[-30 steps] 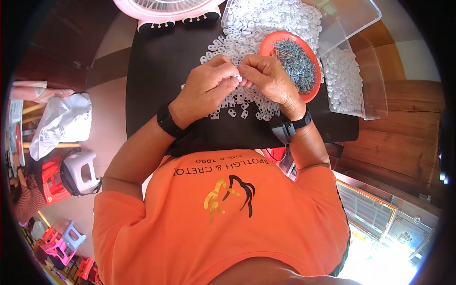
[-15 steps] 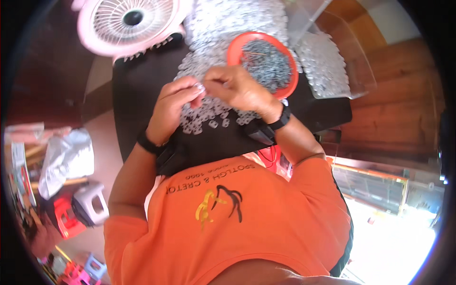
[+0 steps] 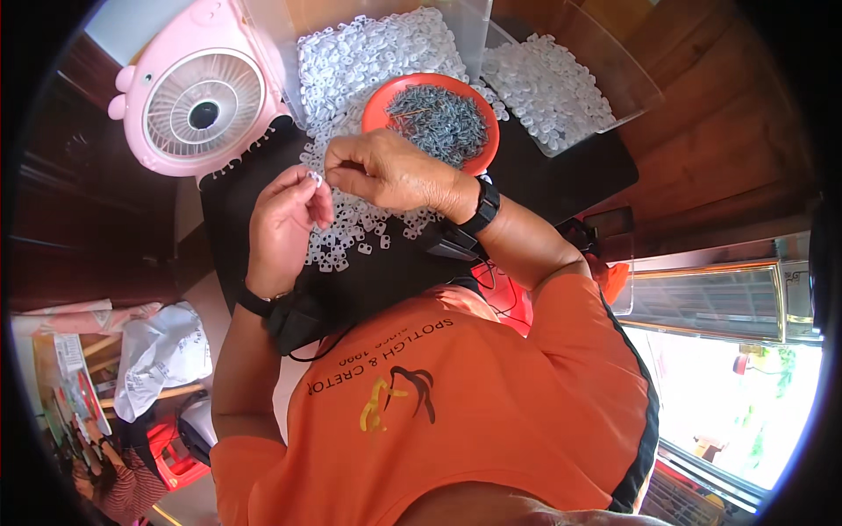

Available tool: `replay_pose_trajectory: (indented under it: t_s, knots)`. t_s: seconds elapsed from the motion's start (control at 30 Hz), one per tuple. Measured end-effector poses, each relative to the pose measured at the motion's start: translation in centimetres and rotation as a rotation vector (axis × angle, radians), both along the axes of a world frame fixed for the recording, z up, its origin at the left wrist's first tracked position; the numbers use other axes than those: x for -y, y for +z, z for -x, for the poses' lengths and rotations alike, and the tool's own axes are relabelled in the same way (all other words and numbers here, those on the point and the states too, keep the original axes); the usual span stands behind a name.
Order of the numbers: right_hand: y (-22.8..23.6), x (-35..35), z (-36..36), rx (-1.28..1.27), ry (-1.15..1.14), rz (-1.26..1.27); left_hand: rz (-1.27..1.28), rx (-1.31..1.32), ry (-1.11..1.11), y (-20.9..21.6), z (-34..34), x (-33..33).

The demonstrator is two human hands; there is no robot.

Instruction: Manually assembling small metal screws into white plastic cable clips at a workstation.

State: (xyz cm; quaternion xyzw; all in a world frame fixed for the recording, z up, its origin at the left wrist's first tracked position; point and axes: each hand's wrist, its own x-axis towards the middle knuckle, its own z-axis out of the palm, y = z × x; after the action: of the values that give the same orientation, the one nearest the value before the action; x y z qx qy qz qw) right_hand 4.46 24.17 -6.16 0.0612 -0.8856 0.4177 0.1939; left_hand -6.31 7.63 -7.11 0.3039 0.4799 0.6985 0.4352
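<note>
My left hand (image 3: pixel 285 219) pinches a small white plastic piece (image 3: pixel 315 178) between thumb and fingertips, above the dark tabletop. Right beside it, my right hand (image 3: pixel 381 171) is closed in a pinch, its fingertips almost at the piece. Whatever it holds is too small or hidden to name. Below both hands spreads a loose heap of the same white pieces with holes (image 3: pixel 338 238). Just beyond my right hand, a round red-orange dish (image 3: pixel 375 106) holds a pile of small grey metal nails or pins (image 3: pixel 443 123), with a thin brownish stick on top.
A clear bin (image 3: pixel 469 35) of white pieces lies tipped toward the heap at the back. Another clear bin (image 3: pixel 627 96) with more pieces is at the back right. A pink fan (image 3: pixel 149 140) stands at the back left. A dark device (image 3: pixel 452 244) lies near the table's front edge.
The view has shifted, so the table's things appear further left and the bins show more fully. My hands stay close together, the left still pinching a white piece.
</note>
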Motion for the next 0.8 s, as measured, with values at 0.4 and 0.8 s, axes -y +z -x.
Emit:
replay_pose_trajectory:
  t_s: [0.4,0.8]
  knots:
    - [2.9,-4.0,-0.9,-0.046,-0.262,-0.006,-0.085,-0.227,-0.076,3.1,0.3,-6.4]
    - [0.9,-9.5,-1.4,0.062,-0.072,0.446,0.047,-0.254,-0.067,0.5,1.0,-9.2]
